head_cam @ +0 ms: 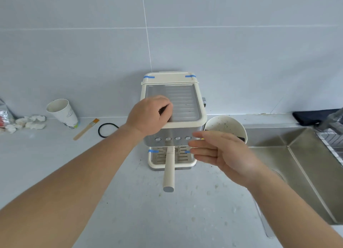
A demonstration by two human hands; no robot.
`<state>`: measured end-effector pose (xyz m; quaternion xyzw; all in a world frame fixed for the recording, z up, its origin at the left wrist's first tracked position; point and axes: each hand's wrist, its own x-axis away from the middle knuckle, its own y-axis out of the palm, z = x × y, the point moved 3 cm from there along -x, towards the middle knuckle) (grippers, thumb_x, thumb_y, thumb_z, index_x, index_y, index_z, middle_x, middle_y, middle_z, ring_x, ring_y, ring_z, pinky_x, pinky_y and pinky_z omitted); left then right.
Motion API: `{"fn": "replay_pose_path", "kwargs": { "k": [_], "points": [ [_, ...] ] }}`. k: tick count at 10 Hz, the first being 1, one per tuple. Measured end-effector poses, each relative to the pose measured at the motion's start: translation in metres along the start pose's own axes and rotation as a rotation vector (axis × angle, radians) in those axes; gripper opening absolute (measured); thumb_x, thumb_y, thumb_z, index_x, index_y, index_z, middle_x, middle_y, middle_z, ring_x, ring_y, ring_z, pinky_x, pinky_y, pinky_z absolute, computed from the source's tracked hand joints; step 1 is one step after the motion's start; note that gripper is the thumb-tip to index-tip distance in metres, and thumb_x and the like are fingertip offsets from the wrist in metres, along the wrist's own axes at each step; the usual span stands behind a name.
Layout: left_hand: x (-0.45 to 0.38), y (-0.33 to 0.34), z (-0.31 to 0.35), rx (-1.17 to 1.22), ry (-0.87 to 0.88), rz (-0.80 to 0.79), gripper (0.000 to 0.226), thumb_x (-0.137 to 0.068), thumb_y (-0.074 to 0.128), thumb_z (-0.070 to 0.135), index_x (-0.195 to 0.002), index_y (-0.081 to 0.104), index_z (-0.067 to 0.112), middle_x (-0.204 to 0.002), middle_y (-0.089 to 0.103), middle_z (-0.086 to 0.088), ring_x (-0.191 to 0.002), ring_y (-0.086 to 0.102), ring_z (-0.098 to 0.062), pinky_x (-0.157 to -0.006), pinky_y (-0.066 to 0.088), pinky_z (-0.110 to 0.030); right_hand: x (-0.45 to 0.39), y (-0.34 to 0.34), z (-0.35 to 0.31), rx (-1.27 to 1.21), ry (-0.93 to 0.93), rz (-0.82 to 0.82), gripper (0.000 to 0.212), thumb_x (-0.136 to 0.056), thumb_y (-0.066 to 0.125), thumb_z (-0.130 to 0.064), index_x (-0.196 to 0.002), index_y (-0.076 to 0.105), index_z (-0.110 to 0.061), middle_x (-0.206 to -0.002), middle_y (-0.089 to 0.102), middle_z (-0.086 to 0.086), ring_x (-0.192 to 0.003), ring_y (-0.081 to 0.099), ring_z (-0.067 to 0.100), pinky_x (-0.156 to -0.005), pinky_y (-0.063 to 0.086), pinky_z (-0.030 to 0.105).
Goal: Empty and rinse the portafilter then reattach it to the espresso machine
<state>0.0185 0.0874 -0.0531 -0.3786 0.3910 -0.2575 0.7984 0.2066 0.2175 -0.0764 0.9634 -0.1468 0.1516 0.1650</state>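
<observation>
A cream and steel espresso machine [185, 131] stands against the tiled wall. The portafilter [169, 170] is seated under it, its cream handle pointing straight toward me over the drip tray [191, 163]. My left hand [148, 116] rests on the machine's top front left corner, fingers curled onto the ridged metal top plate. My right hand [219, 153] hovers to the right of the machine's front, fingers spread and pointing left, holding nothing and not touching the handle.
A cream knock bin [225, 126] with coffee specks stands right of the machine. A steel sink [297, 155] lies at the right. On the counter at the left are a paper cup [62, 111], a small brush [86, 129], a black rubber ring [106, 130] and crumpled tissue [27, 121].
</observation>
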Motion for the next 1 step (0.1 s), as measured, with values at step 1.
{"fn": "replay_pose_path", "kwargs": {
  "k": [1],
  "points": [
    [0.0052, -0.0003, 0.0039, -0.100, -0.031, 0.071, 0.022, -0.092, 0.052, 0.019, -0.077, 0.067, 0.013, -0.080, 0.067, 0.001, -0.071, 0.059, -0.027, -0.061, 0.051, -0.042, 0.0252, 0.0031, -0.0466, -0.057, -0.163, 0.010, 0.027, -0.083, 0.063, -0.024, -0.101, 0.078, -0.010, -0.105, 0.075, 0.017, -0.095, 0.072, 0.031, -0.080, 0.060, 0.035]
  ]
}}
